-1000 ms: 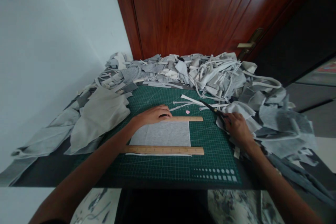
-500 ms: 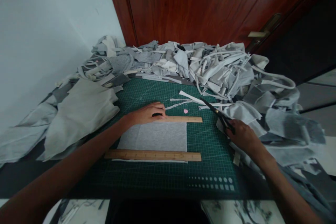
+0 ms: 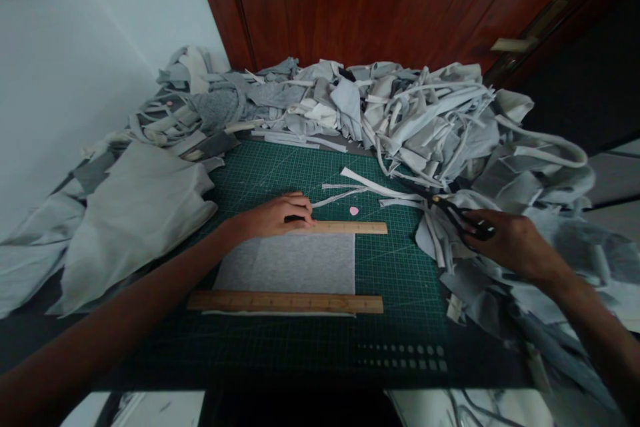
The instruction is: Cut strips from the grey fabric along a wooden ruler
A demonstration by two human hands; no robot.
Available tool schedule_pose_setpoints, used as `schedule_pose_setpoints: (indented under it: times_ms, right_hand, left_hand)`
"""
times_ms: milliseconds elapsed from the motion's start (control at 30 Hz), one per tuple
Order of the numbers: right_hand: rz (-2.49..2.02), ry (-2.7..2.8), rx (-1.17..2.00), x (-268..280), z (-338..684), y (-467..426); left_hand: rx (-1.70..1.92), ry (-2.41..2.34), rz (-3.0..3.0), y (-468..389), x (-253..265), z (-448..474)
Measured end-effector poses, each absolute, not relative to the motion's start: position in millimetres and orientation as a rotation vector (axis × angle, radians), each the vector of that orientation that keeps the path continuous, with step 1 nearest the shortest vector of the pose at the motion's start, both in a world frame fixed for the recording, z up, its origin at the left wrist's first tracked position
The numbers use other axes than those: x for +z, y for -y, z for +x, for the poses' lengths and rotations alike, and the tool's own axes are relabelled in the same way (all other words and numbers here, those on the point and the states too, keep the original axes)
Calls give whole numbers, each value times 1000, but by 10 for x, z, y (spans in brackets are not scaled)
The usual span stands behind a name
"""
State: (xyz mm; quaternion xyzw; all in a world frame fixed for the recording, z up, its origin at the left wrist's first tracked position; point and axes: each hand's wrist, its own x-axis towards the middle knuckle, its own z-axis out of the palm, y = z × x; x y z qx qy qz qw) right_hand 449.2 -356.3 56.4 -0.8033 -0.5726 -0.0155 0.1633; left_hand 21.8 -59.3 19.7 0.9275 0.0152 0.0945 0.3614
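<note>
My left hand [image 3: 280, 216] rests on the left part of the upper wooden ruler [image 3: 345, 227], fingers curled. Something small and dark shows between them, too hidden to name. Under this ruler lies a light grey piece of fabric [image 3: 300, 263], with a lower wooden ruler [image 3: 295, 302] across its near edge. Out to the right, my right hand [image 3: 505, 240] is closed round the handles of black scissors [image 3: 445, 207]. Their blades point left over the fabric scraps, beside narrow white strips [image 3: 370, 183]. A small pink piece of chalk-like material [image 3: 354, 211] lies beyond the upper ruler.
A green cutting mat [image 3: 400, 273] covers the table's middle. Heaped grey and white scraps [image 3: 320, 100] line the back and right side. Larger pale fabric [image 3: 135, 213] lies at left. A white wall [image 3: 90, 27] and wooden door [image 3: 360, 0] stand behind.
My right hand has moved right with the scissors, away from the mat and over the scraps. My left hand stays on the upper ruler. The view has shifted slightly.
</note>
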Motion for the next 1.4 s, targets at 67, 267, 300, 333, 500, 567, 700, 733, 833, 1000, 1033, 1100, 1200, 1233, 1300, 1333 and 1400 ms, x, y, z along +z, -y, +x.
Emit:
schedule_pose_setpoints:
  times_ms: [67,267,300,333,500,567,700,733,833,1000,1033,1100,1200,1233,1300,1333,1400]
  right_hand:
    - [-2245,1614,123,679,4560,3628]
    - [-2022,1596,1181,891,4665,3668]
    - [-1970,1580,1328,897,4652,3647]
    - [-1923,1553,1462,898,4630,3617]
    - [-1774,1383,1969,834,4548,3368]
    - [-1710,1332,2116,761,4581,3261]
    - [-1549,1202,2251,569,4682,3092]
    - [-1511,1176,2273,531,4690,3057]
    - [-1453,1145,2317,479,4658,2962]
    - [-1445,1165,2289,503,4552,2885]
    - [-1431,1159,2292,504,4543,2883]
    - [-1398,1122,2344,498,4539,2886]
    - [-1410,1042,2428,483,4561,2900]
    - [-1427,1020,2438,480,4571,2907]
    - [-1472,987,2427,473,4591,2920]
    - [-1483,974,2429,467,4597,2926]
    - [-1481,973,2432,447,4600,2931]
  left_hand:
    - [239,-50,2382,590,191,218]
    - [278,-6,2372,572,163,220]
    - [290,5,2374,571,158,221]
    - [297,9,2377,570,153,221]
    - [307,3,2381,574,146,222]
    - [311,8,2381,573,142,221]
    - [310,22,2380,566,133,220]
    - [312,26,2378,565,133,220]
    - [319,21,2368,569,144,221]
    - [305,10,2362,577,163,225]
    - [306,15,2361,577,163,226]
    - [303,15,2361,576,159,227]
    - [299,6,2358,578,155,227]
    - [301,6,2357,581,156,227]
    - [309,13,2357,586,158,226]
    - [311,15,2358,588,160,226]
    - [313,15,2361,592,165,225]
